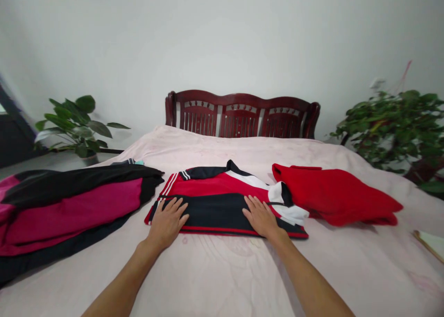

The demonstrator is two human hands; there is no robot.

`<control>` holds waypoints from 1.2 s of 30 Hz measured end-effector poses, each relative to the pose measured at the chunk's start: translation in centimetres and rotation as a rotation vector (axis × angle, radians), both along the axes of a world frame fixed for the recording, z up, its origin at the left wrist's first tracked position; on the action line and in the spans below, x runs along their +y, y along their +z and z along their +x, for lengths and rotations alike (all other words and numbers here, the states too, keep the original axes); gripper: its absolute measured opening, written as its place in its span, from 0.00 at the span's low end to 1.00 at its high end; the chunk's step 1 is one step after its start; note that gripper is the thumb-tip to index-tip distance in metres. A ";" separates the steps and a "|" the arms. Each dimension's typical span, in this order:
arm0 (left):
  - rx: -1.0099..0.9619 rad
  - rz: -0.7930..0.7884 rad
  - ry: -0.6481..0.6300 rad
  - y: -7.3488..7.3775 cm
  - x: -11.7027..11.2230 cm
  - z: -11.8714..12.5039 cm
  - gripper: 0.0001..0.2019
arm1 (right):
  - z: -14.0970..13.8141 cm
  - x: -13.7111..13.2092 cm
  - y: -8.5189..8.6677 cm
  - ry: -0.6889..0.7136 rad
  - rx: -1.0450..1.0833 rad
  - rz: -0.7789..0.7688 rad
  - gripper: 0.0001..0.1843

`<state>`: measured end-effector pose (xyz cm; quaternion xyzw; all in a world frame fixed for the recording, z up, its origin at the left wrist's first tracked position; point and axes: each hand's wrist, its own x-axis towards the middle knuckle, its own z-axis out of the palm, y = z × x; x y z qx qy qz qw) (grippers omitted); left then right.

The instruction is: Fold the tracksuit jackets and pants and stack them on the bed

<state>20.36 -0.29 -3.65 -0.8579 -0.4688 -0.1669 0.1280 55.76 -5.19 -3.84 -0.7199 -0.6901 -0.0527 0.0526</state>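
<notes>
A folded red, black and white jacket [222, 192] lies in the middle of the pale pink bed [222, 270]. My left hand [168, 222] rests flat on its near left corner, fingers spread and open. My right hand [260, 217] lies flat on the jacket's near right part, fingers stretched out, holding nothing. Both hands press on the dark lower band of the jacket.
A magenta and black garment [65, 210] sprawls on the bed's left side. A folded red garment [336, 194] lies to the right. A dark wooden bench back [243, 115] stands behind the bed. Potted plants stand at the left [74, 125] and right [398, 122]. A flat item [432, 243] lies at the right edge.
</notes>
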 end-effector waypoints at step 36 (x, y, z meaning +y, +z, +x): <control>-0.220 -0.082 0.342 -1.0 1.1 -2.9 0.26 | 2.8 -9.2 -0.4 -0.507 -0.025 0.267 0.24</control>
